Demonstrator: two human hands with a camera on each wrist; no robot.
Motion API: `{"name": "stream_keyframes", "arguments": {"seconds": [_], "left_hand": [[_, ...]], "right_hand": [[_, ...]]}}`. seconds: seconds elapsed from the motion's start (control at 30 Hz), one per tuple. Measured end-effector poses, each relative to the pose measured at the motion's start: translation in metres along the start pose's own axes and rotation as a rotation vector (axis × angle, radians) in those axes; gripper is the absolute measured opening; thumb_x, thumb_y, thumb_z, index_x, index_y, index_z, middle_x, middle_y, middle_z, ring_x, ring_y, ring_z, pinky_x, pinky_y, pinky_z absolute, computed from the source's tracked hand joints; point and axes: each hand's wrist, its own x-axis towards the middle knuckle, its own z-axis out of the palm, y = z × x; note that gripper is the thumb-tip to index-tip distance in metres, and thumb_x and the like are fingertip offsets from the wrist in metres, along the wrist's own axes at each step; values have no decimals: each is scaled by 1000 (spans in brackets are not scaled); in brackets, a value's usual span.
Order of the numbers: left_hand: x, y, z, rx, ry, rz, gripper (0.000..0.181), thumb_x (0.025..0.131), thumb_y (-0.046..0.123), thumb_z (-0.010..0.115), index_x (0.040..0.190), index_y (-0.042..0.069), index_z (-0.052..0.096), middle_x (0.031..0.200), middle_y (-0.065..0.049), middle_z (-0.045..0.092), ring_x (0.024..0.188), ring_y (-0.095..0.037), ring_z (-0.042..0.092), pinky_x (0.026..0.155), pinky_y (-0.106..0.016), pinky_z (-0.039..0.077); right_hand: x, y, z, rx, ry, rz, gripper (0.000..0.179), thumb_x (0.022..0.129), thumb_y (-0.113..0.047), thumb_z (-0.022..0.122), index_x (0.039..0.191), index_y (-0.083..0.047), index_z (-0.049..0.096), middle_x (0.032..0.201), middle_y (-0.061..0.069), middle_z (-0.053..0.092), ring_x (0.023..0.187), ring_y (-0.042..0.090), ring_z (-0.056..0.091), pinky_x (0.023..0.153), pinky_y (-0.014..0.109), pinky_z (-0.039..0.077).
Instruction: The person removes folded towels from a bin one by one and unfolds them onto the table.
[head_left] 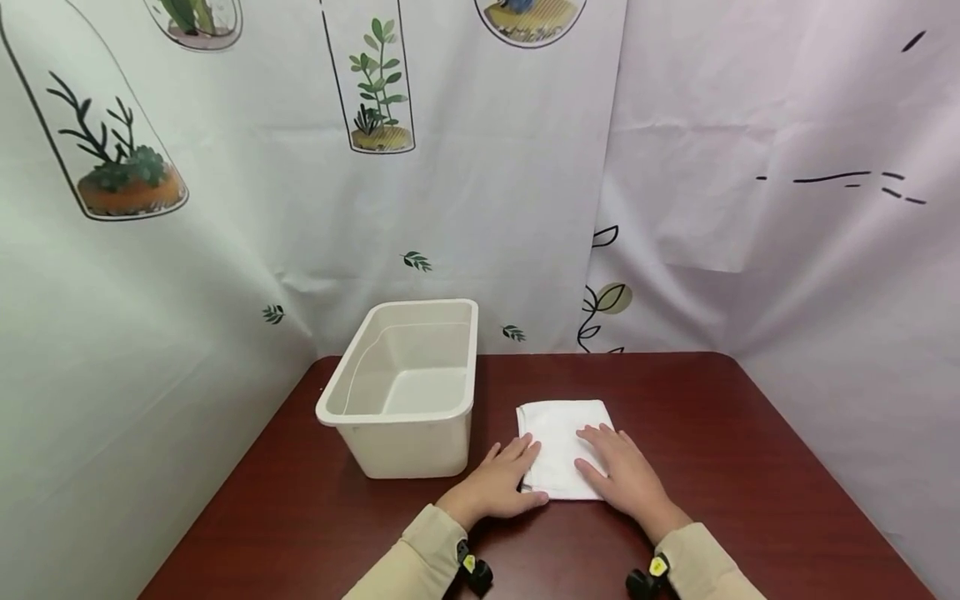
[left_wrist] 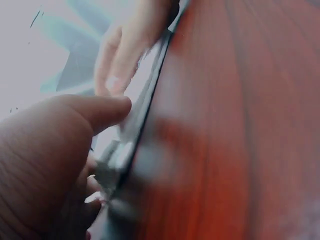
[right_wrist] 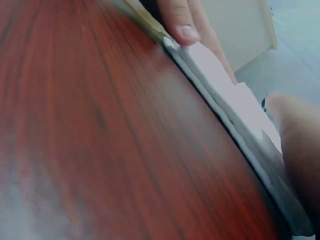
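A folded white cloth point(head_left: 558, 425), seemingly a towel, lies flat on the dark red-brown table, its layered front edge point(right_wrist: 220, 102) showing in the right wrist view. At its left side my left hand point(head_left: 498, 483) touches it with fingers spread, the thumb near the front left corner. My right hand point(head_left: 626, 475) rests over the right side, fingers extended toward the far part of the cloth. The left wrist view shows the left thumb point(left_wrist: 105, 110) close to the cloth's edge; part of that view is blurred. Neither hand grips the cloth.
A cream plastic basin point(head_left: 405, 454) stands on the table left of the cloth, near my left hand. White curtains point(head_left: 510, 208) printed with plants hang behind and beside the table point(head_left: 735, 467). A small black device point(head_left: 476, 573) is strapped at each wrist.
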Motion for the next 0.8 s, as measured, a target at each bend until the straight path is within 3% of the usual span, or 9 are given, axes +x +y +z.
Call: {"name": "stream_keyframes", "arguments": {"seconds": [0.17,0.27,0.33,0.5,0.63,0.8], "left_hand": [[4,-14,5,-73,14,-34,116,80,66,72,162,5,17,168,-17,13,155,-33,12,123,-53,13],[7,-21,6,-94,17,-40,120,78,64,75,162,3,14,168,-19,11,155,-35,7,123,-55,9],[8,-23,5,-125,29,-27,111,82,53,73,161,2,15,167,-20,12,155,-37,6,123,-58,7],[12,-27,9,-185,116,-44,81,88,26,51,159,-3,22,165,-22,19,154,-40,10,121,-62,4],[13,-26,12,-153,171,-115,66,97,22,38,157,-4,27,164,-21,25,153,-38,16,122,-58,8],[12,-24,13,-89,171,-139,63,99,24,39,156,-2,31,164,-18,28,153,-35,19,123,-56,11]], "right_hand": [[2,-6,-1,-33,94,-112,49,85,-36,79,127,-12,69,134,10,65,134,36,53,112,59,35],[3,-13,0,-52,112,-173,50,83,-38,80,124,-12,71,129,7,68,130,35,56,109,58,39],[4,-18,2,-72,105,-197,52,83,-42,80,124,-13,70,127,5,69,129,33,58,108,56,41],[4,-27,7,-117,65,-217,60,79,-53,79,124,-15,71,123,2,71,124,28,61,106,53,44],[4,-33,10,-137,28,-224,67,74,-58,80,125,-15,70,124,1,71,124,26,61,105,49,45],[5,-42,14,-141,2,-248,70,75,-59,80,126,-12,69,126,5,69,124,28,61,104,48,46]]}}
